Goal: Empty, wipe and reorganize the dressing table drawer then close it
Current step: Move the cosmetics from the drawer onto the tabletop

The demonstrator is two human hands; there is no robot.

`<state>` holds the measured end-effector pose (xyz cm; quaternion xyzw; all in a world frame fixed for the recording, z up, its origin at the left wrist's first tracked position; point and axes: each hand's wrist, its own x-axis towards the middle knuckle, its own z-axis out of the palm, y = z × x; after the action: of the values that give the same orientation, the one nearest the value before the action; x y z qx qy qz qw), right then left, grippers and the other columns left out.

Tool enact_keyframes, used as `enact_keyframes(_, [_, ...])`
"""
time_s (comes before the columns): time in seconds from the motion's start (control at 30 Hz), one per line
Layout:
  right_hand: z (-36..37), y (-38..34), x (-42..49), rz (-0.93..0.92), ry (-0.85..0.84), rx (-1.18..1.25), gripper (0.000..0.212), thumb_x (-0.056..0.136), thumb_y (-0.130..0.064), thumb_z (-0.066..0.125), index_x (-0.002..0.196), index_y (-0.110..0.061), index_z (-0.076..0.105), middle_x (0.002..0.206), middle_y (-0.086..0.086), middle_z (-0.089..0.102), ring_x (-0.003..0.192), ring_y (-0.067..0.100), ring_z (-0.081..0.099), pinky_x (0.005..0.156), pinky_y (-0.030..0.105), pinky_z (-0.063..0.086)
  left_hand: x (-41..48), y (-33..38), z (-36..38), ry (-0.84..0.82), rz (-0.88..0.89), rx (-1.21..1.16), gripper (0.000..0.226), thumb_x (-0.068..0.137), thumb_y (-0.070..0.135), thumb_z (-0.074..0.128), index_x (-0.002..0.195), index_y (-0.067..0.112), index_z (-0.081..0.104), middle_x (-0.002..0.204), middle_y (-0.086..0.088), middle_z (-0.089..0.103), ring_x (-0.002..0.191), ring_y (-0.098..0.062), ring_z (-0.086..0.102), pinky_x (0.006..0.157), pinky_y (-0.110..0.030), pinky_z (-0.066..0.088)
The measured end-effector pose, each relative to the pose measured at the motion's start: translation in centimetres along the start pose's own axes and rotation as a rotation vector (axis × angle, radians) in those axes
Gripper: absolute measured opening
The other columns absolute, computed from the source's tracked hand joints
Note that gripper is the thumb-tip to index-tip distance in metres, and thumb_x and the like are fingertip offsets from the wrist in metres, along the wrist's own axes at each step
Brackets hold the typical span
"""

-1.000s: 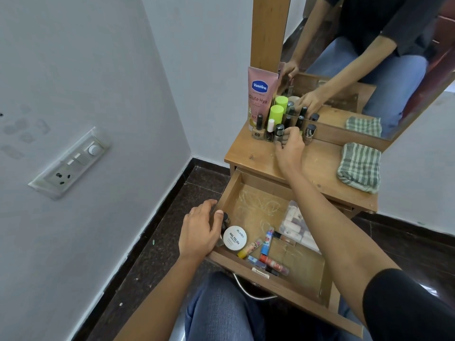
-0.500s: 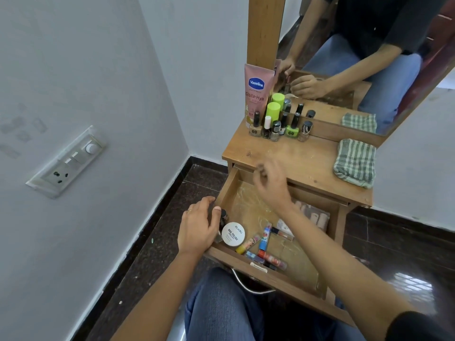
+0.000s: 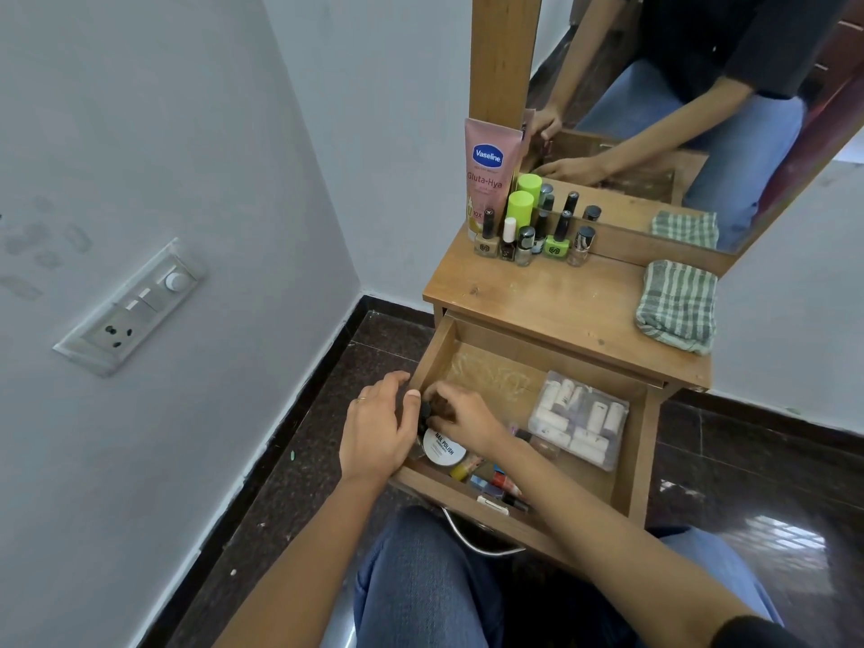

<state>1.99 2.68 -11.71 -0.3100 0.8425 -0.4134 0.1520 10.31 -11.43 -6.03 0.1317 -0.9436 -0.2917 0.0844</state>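
Observation:
The wooden drawer (image 3: 638, 441) of the dressing table stands pulled open. My left hand (image 3: 378, 432) grips the drawer's left wall, thumb at the inner side. My right hand (image 3: 463, 416) is down in the drawer's left corner, fingertips pinched on a small dark-capped bottle (image 3: 426, 409) beside the left thumb. A white round nail polish tub (image 3: 444, 449) lies just below both hands. Several small tubes and sticks (image 3: 495, 484) lie at the drawer's front. A clear pouch of white tubes (image 3: 579, 420) sits at the right. A folded checked cloth (image 3: 678, 304) lies on the tabletop.
Nail polish bottles (image 3: 528, 240), a green-capped bottle (image 3: 520, 205) and a pink Vaseline tube (image 3: 488, 175) stand at the tabletop's back left against the mirror (image 3: 701, 109). A wall with a switch panel (image 3: 135, 306) is on the left. My knees are under the drawer.
My right hand left the bottles on the tabletop, came back down and now reaches into the drawer's left corner. The left hand stayed on the drawer's wall.

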Motion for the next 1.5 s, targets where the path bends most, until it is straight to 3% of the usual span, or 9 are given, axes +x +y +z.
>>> enact_keyframes(0.23, [0.0, -0.4, -0.8, 0.079, 0.133, 0.087, 0.018, 0.092, -0.011, 0.056, 0.109, -0.015, 0.049, 0.099, -0.002, 0.059, 0.086, 0.012, 0.058, 0.074, 0.024, 0.046, -0.1, 0.0, -0.1, 0.002, 0.004, -0.013, 0.038, 0.1, 0.037, 0.047, 0.131, 0.017, 0.056, 0.12, 0.0, 0.067, 0.111, -0.02, 0.06, 0.094, -0.043, 0.048])
enact_keyframes(0.33, [-2.2, -2.0, -1.3, 0.084, 0.293, 0.07, 0.012, 0.093, -0.023, 0.052, 0.104, -0.023, 0.048, 0.094, -0.006, 0.058, 0.084, 0.009, 0.058, 0.073, 0.03, 0.053, 0.0, 0.0, -0.1, -0.007, 0.002, -0.017, 0.04, 0.1, 0.038, 0.048, 0.132, 0.016, 0.055, 0.122, -0.001, 0.066, 0.113, -0.021, 0.059, 0.095, -0.044, 0.047])
enact_keyframes(0.47, [-7.7, -4.7, -0.1, -0.047, 0.58, 0.158, 0.014, 0.091, -0.018, 0.054, 0.104, -0.023, 0.051, 0.092, -0.006, 0.057, 0.079, 0.009, 0.057, 0.068, 0.023, 0.051, 0.0, -0.1, 0.0, -0.012, -0.006, -0.021, 0.04, 0.1, 0.04, 0.048, 0.131, 0.016, 0.055, 0.123, -0.002, 0.066, 0.115, -0.022, 0.059, 0.096, -0.045, 0.046])
enact_keyframes(0.57, [-11.8, -3.8, 2.3, 0.009, 0.773, 0.147, 0.018, 0.092, -0.018, 0.056, 0.11, -0.019, 0.052, 0.096, -0.004, 0.058, 0.083, 0.009, 0.057, 0.068, 0.021, 0.05, 0.0, -0.1, 0.0, -0.011, -0.015, -0.023, 0.041, 0.1, 0.042, 0.046, 0.131, 0.017, 0.056, 0.123, -0.001, 0.066, 0.115, -0.022, 0.059, 0.097, -0.044, 0.046])
enact_keyframes(0.63, [-13.8, -1.9, 3.6, 0.089, 0.836, 0.048, 0.023, 0.092, -0.022, 0.056, 0.113, -0.013, 0.055, 0.099, -0.001, 0.06, 0.086, 0.012, 0.058, 0.071, 0.027, 0.051, 0.0, -0.1, 0.0, -0.009, -0.013, -0.027, 0.046, 0.098, 0.047, 0.042, 0.13, 0.017, 0.056, 0.122, -0.001, 0.066, 0.114, -0.022, 0.059, 0.097, -0.044, 0.046])
enact_keyframes(0.73, [-15.3, 0.4, 4.7, 0.176, 0.838, -0.054, 0.018, 0.092, -0.019, 0.055, 0.108, -0.011, 0.055, 0.095, 0.003, 0.059, 0.082, 0.016, 0.055, 0.07, 0.033, 0.049, 0.0, -0.1, 0.0, -0.012, -0.015, -0.026, 0.047, 0.098, 0.048, 0.042, 0.131, 0.017, 0.056, 0.122, 0.0, 0.066, 0.113, -0.021, 0.059, 0.097, -0.043, 0.046])
enact_keyframes(0.83, [-15.5, 1.4, 5.4, 0.191, 0.834, -0.072, 0.014, 0.092, -0.015, 0.055, 0.105, -0.012, 0.054, 0.095, 0.004, 0.056, 0.082, 0.015, 0.051, 0.07, 0.026, 0.043, 0.1, -0.3, 0.2, -0.017, -0.024, -0.028, 0.044, 0.099, 0.046, 0.044, 0.131, 0.018, 0.055, 0.122, 0.001, 0.066, 0.113, -0.02, 0.059, 0.097, -0.041, 0.045])
enact_keyframes(1.0, [-15.5, 2.2, 6.9, 0.247, 0.868, -0.029, 0.018, 0.088, -0.008, 0.06, 0.105, -0.012, 0.056, 0.103, 0.006, 0.06, 0.09, 0.015, 0.056, 0.081, 0.027, 0.049, 0.2, -0.4, 0.3, -0.013, -0.024, -0.026, 0.042, 0.099, 0.043, 0.048, 0.131, 0.018, 0.055, 0.123, 0.001, 0.066, 0.114, -0.019, 0.059, 0.097, -0.042, 0.047])
enact_keyframes(1.5, [-15.5, 2.7, 7.5, 0.314, 0.918, -0.003, 0.019, 0.088, -0.009, 0.061, 0.106, -0.011, 0.056, 0.104, 0.006, 0.06, 0.091, 0.015, 0.058, 0.084, 0.03, 0.052, 0.1, -0.2, 0.2, -0.01, -0.034, -0.024, 0.043, 0.098, 0.044, 0.047, 0.131, 0.019, 0.055, 0.121, 0.001, 0.066, 0.113, -0.018, 0.059, 0.095, -0.044, 0.049])
